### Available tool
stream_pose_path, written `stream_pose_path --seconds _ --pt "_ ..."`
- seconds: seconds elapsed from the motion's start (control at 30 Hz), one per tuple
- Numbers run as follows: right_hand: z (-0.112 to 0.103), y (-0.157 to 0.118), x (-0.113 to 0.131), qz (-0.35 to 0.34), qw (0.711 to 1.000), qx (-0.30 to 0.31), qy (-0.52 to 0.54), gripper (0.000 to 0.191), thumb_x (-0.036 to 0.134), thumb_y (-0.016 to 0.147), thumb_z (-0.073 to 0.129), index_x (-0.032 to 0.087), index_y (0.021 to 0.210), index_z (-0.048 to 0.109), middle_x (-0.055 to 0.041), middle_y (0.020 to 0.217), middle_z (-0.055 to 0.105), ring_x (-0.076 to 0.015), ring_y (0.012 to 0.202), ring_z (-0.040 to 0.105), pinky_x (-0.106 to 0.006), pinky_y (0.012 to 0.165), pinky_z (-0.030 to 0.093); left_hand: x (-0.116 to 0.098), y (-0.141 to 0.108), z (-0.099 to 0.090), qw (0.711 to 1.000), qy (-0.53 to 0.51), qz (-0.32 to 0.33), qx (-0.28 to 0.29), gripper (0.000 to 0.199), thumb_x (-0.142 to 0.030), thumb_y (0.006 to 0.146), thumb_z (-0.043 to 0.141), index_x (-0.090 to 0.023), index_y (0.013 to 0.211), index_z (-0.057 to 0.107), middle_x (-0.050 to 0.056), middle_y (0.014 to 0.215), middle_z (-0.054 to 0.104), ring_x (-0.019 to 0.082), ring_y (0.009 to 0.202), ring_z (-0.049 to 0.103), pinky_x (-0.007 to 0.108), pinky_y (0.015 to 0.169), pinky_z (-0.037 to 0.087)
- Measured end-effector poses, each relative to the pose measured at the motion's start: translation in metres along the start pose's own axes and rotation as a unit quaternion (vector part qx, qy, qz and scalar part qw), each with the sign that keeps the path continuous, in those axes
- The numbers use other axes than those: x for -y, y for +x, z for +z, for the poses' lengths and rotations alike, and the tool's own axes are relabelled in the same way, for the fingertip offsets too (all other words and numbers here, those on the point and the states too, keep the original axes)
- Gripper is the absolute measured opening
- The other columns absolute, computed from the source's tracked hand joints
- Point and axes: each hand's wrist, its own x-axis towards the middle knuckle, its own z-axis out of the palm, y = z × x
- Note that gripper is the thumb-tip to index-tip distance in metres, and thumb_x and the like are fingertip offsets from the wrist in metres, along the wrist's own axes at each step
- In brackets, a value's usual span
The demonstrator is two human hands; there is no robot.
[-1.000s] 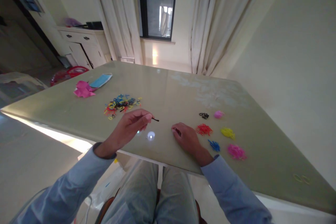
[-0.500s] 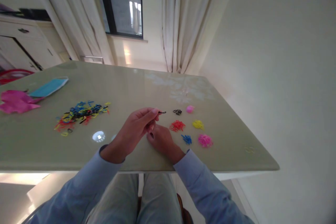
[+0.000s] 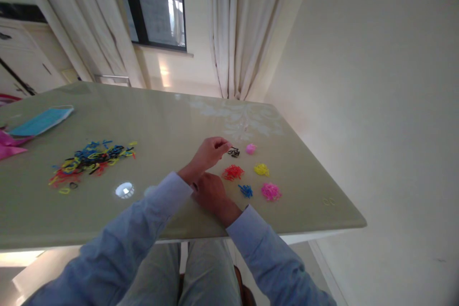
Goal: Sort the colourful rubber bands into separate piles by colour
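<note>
My left hand [image 3: 211, 152] reaches across in front of my right, thumb and finger pinched at the edge of a small pile of black rubber bands [image 3: 234, 152]. A black rubber band is at those fingertips, barely distinguishable from the pile. Curled on the table lies my right hand [image 3: 211, 192], just left of the red rubber bands [image 3: 233, 172]; its fingers are closed and whatever is in them is hidden. Close by are heaps of blue bands [image 3: 246, 191], yellow bands [image 3: 261, 169], bright pink bands [image 3: 271, 191] and light pink bands [image 3: 251, 148].
A mixed heap of coloured rubber bands [image 3: 93, 158] spreads over the left of the table [image 3: 161, 119]. Behind it lie a blue face mask [image 3: 43, 121] and a pink sheet-like piece [image 3: 12, 145]. Two pale yellow bands [image 3: 328, 202] sit near the right edge.
My left hand has moved right and forward, carrying the black rubber band to the black pile. My right hand stays in place on the table. The view has turned slightly to the right.
</note>
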Motion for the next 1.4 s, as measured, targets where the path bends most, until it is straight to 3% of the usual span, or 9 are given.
stream_pose_path --seconds 0.1,0.2,0.43,0.67,0.8,0.97,1.07,1.2,1.4 --pt "0.004 0.003 -0.001 0.008 1.0 0.025 -0.007 0.023 0.021 0.09 0.052 0.016 0.097 0.072 -0.0119 0.092 0.075 -0.0219 0.084 0.07 -0.028 0.07 0.049 0.018 0.026 0.012 0.985 0.157 0.049 0.054 0.025 -0.034 0.078 0.054 -0.014 0.07 0.068 0.001 0.061 0.059 0.012 0.059 0.05 0.024 0.057 0.038" --pt "0.009 0.006 -0.004 0.008 1.0 0.029 -0.005 0.023 0.02 0.089 0.052 0.016 0.098 0.073 -0.0118 0.092 0.076 -0.0217 0.084 0.07 -0.028 0.069 0.051 0.034 0.046 0.021 0.971 0.224 0.057 0.067 0.023 -0.029 0.077 0.053 -0.014 0.067 0.068 0.002 0.064 0.061 0.013 0.062 0.051 0.025 0.06 0.037" --pt "0.014 0.008 -0.007 0.008 1.0 0.002 0.01 0.02 0.023 0.088 0.055 0.017 0.095 0.072 -0.0096 0.094 0.075 -0.0212 0.081 0.07 -0.027 0.065 0.051 0.058 0.071 0.027 0.967 0.239 0.032 0.08 0.023 -0.028 0.072 0.055 -0.014 0.06 0.068 0.001 0.056 0.056 0.013 0.057 0.048 0.026 0.059 0.036" --pt "0.009 0.005 -0.006 0.006 0.999 -0.017 0.043 0.021 0.025 0.089 0.053 0.018 0.097 0.071 -0.0075 0.095 0.075 -0.0198 0.079 0.069 -0.026 0.063 0.048 0.059 0.069 0.021 0.978 0.203 0.012 0.049 0.022 -0.029 0.073 0.055 -0.015 0.069 0.071 0.002 0.064 0.064 0.015 0.064 0.054 0.027 0.063 0.04" --pt "0.001 0.002 -0.004 -0.003 0.998 -0.027 0.051 0.023 0.023 0.091 0.05 0.018 0.102 0.069 -0.0073 0.098 0.074 -0.0187 0.081 0.069 -0.026 0.067 0.047 0.053 0.053 0.005 0.986 0.166 0.001 0.023 0.027 -0.033 0.073 0.056 -0.014 0.08 0.073 0.004 0.069 0.066 0.014 0.064 0.055 0.025 0.06 0.042" --pt "-0.001 0.0 -0.004 -0.005 0.997 -0.037 0.07 0.022 0.023 0.092 0.051 0.021 0.102 0.07 -0.0048 0.101 0.074 -0.0172 0.087 0.068 -0.025 0.072 0.045 0.053 0.018 -0.03 0.994 0.073 -0.048 0.073 0.034 -0.042 0.069 0.062 -0.014 0.087 0.072 0.001 0.064 0.064 0.011 0.053 0.05 0.023 0.051 0.039" --pt "-0.002 0.0 -0.004 -0.006 0.996 -0.039 0.086 0.021 0.022 0.094 0.051 0.019 0.1 0.071 -0.0053 0.099 0.073 -0.0166 0.088 0.067 -0.025 0.074 0.044 0.058 -0.008 -0.055 0.997 0.063 -0.044 0.028 0.029 -0.041 0.065 0.067 -0.015 0.078 0.072 0.002 0.067 0.067 0.013 0.06 0.056 0.024 0.058 0.043" --pt "-0.004 -0.001 -0.006 -0.014 0.993 -0.046 0.108 0.018 0.02 0.092 0.054 0.017 0.1 0.07 -0.0058 0.098 0.073 -0.0166 0.089 0.065 -0.025 0.076 0.044 0.066 -0.048 -0.082 0.997 0.059 -0.039 -0.039 0.03 -0.043 0.07 0.067 -0.017 0.081 0.073 0.004 0.075 0.072 0.017 0.072 0.062 0.026 0.064 0.047" --pt "-0.003 -0.001 -0.01 -0.021 0.989 -0.06 0.136 0.018 0.019 0.092 0.055 0.016 0.099 0.071 -0.0061 0.096 0.072 -0.0159 0.087 0.064 -0.026 0.08 0.044 0.08 -0.1 -0.108 0.995 0.06 -0.027 -0.069 0.032 -0.046 0.076 0.063 -0.016 0.082 0.072 0.006 0.08 0.074 0.019 0.074 0.064 0.028 0.069 0.049"
